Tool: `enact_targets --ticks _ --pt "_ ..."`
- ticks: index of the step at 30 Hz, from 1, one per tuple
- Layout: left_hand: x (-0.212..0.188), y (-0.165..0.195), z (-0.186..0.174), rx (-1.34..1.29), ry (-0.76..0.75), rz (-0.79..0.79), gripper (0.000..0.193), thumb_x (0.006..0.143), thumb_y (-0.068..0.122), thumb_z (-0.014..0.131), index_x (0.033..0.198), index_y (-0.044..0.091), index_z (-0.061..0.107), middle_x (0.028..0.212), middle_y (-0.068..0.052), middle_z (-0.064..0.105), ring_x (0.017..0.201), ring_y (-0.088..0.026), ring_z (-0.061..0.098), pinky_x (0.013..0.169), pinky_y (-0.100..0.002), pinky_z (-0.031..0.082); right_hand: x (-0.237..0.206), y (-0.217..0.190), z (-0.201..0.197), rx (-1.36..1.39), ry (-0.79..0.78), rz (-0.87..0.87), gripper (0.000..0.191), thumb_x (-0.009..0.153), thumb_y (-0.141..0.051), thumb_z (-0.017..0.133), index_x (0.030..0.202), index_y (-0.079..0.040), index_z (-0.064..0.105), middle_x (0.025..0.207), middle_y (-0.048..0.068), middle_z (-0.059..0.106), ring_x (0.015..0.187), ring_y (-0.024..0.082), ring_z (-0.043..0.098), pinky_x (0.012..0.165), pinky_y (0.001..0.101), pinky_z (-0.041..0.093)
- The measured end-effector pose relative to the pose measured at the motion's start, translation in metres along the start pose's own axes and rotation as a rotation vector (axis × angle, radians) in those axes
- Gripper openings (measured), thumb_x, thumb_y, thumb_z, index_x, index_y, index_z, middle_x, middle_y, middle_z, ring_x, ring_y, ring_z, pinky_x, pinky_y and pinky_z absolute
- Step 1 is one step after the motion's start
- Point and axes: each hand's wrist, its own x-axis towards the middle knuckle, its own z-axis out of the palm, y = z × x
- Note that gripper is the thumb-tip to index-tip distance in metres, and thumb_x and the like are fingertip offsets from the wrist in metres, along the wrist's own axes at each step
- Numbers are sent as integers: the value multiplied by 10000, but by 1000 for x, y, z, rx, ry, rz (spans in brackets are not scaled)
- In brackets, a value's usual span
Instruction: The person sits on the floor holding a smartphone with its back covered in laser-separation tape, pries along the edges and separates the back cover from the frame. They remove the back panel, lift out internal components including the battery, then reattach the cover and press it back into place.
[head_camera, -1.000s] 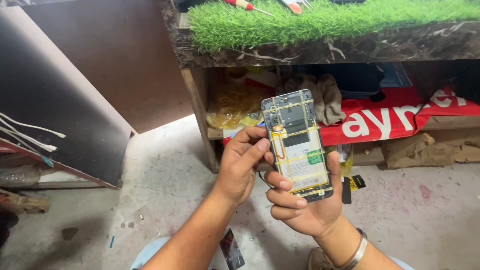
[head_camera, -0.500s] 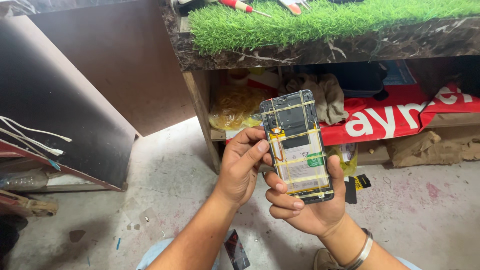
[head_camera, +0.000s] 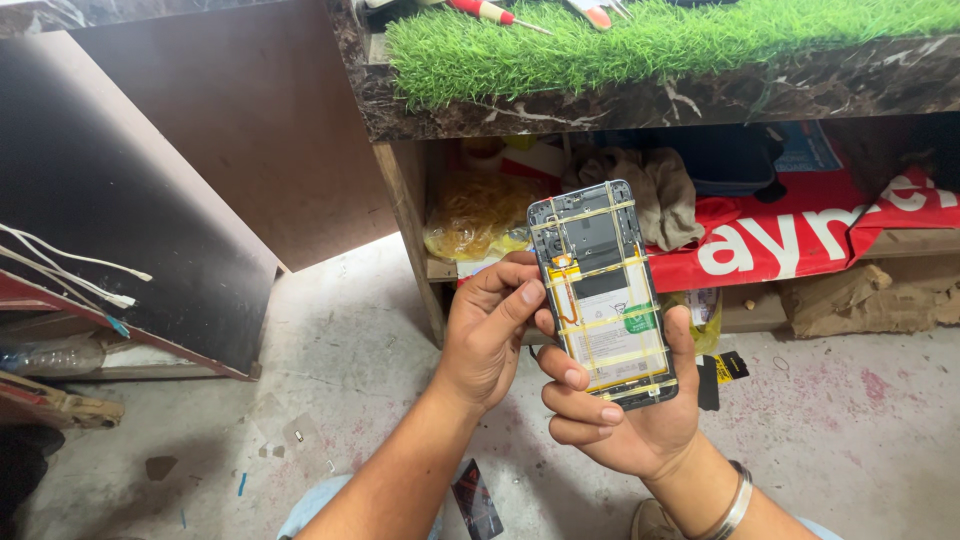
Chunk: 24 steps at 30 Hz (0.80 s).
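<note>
Both hands grasp an opened smartphone (head_camera: 603, 292) bound with yellow rubber bands: the right hand (head_camera: 620, 415) cradles it from below, the left hand (head_camera: 490, 325) pinches its edge at 9 o'clock, its fingers having shifted slightly along that edge, a regrip. Beyond at 12 o'clock a shelf (head_camera: 440, 268) holds a red bag (head_camera: 790, 240) and cloth (head_camera: 655, 190); above, a grass mat (head_camera: 640, 45) tops the counter (head_camera: 640, 100).

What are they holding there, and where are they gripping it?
An opened phone. The right hand cradles its lower half; the left hand pinches its left edge.
</note>
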Motion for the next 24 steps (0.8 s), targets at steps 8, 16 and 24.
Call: enact_targets --ticks 8,16,24 --pt "0 2 3 20 12 7 119 1029 112 658 1107 29 694 1041 -49 720 825 -69 639 764 -257 577 0 0 2 2 15 2 1006 922 -768 544 1492 42 363 1025 84 512 713 98 464 609 233 369" --pt "1 1 3 12 24 10 120 1032 98 652 1110 15 692 1012 -49 722 817 -74 640 785 -262 572 1 0 3 15 2 -9 987 946 -751 518 1512 41 355 1059 101 523 721 108 468 607 229 387" --pt "1 -2 -1 -12 52 -6 115 1023 91 656 1112 30 694 997 -35 714 819 -76 639 783 -255 559 2 -1 5 -55 10 -19 985 947 -738 518 1519 44 341 1066 100 522 730 111 455 618 244 372"
